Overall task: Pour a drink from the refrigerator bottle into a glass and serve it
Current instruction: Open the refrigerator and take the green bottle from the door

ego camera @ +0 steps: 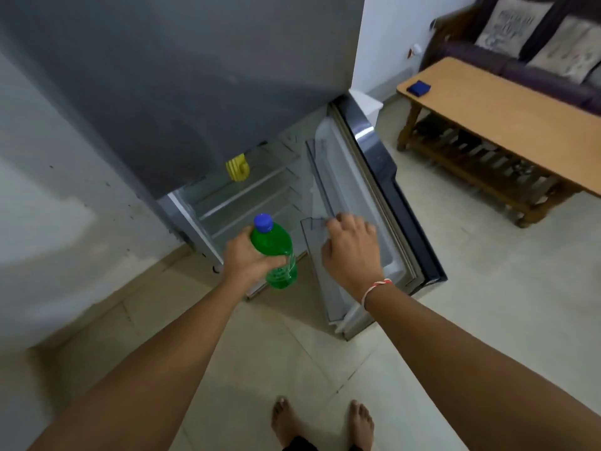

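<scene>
Head view: left hand point(247, 258) grips green bottle point(276, 252); right hand point(353, 247) open beside.

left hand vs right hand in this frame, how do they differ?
The left hand is wrapped around the green bottle; the right hand holds nothing, fingers loosely spread. The left hand sits in front of the open fridge compartment; the right hand is at the fridge door shelves. Only the right wrist wears a thread band. Both are bare and extended forward.
</scene>
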